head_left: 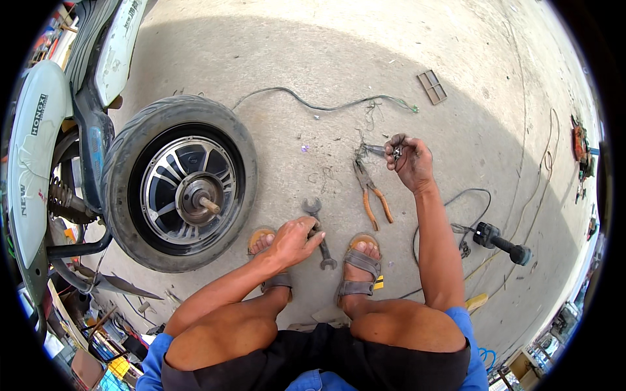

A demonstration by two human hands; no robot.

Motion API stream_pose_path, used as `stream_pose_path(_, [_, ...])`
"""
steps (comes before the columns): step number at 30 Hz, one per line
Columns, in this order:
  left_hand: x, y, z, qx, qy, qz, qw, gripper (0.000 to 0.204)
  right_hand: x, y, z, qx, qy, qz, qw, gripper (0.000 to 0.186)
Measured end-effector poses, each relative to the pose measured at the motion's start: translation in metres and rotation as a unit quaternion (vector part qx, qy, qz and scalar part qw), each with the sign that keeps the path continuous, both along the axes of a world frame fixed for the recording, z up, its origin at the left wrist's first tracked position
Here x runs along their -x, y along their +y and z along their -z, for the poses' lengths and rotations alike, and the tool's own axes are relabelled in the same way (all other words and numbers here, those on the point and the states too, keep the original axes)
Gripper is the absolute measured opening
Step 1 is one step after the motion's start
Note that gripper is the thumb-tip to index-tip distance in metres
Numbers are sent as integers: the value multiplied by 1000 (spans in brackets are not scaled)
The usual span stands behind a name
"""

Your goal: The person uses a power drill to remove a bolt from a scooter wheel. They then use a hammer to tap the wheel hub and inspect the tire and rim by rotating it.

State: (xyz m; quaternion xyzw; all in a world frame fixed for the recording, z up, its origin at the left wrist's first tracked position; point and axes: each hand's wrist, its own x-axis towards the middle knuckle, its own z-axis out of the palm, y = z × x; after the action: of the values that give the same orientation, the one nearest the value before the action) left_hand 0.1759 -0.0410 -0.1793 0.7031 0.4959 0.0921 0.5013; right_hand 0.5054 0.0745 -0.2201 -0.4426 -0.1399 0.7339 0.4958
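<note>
The concrete floor [287,42] runs from the wheel [117,176] on my left across to the clutter along the right rim, and its far part lies in sunlight, with the shade edge curving round behind the tray [432,87]. My widest stretch of floor is ahead, beyond the thin wire [313,104]; nearer in, I work between the tyre and my right forearm, with my knees bounding the near side.

My left hand [293,242] is low in front of my sandals [360,266], back upward, fingers bent in. The wrench [327,262] runs by my thumb and fingers, one end showing beyond them and the other nearer my feet. My fingers cover its middle, so I cannot tell whether they are clamped on it or just above it.

My right hand [413,166] is farther forward, palm turned up, fingers and thumb curled together on small metal bits [396,153]; I cannot make out their exact kind.

Just beside that hand, to its left, the orange-handled pliers [368,189] lie on the floor, near wire scraps [326,177]. To the right of my forearm lie a black cable [481,190] and a dark power tool [502,244]. On my left, the wheel, its axle [208,204] sticking out, blocks that side, with the scooter [39,150] beyond it.
</note>
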Motion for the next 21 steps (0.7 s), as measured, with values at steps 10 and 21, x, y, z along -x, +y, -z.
stream_pose_path(10, [3,3,2,19,8,-7,1000,27,2,44,24,-142,-738,-206,626,25])
stream_pose_path(21, [6,4,-1,20,18,-5,1000,23,-5,34,20,42,-104,-42,993,17])
